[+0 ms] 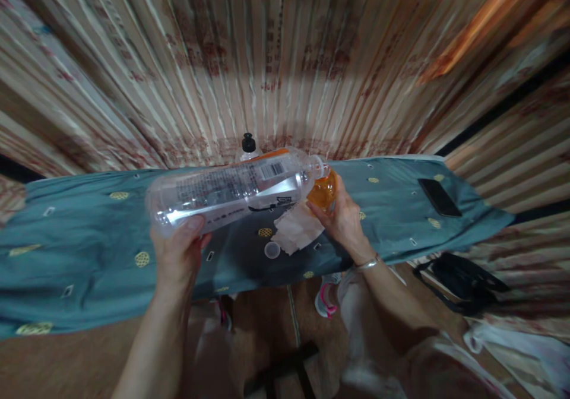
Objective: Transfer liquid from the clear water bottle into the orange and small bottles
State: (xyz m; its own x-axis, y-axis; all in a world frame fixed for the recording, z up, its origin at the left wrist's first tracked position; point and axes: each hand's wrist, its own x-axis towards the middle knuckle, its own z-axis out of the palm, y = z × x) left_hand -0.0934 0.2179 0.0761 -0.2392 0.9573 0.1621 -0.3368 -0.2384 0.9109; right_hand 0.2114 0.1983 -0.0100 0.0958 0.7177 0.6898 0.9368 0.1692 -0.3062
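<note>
A large clear plastic bottle (222, 191) with a printed label lies nearly level in the air, its neck pointing right and tilted slightly up. My left hand (180, 244) is closed around its bottom end from below. My right hand (341, 218) grips a small bottle of orange liquid (324, 191), whose top sits close by the large bottle's mouth; whether they touch I cannot tell. Below them on the cloth lie a crumpled white tissue (297, 230) and a small round translucent cap (272, 249). Behind the large bottle stands a bottle with a black top (248, 143), mostly hidden.
A teal patterned cloth (102, 238) covers the table. A black phone (439, 197) lies at the right. Pleated curtains (267, 60) hang behind and at both sides. A black bag (463, 280) is at the lower right, and a dark stool or stand (282, 368) is below.
</note>
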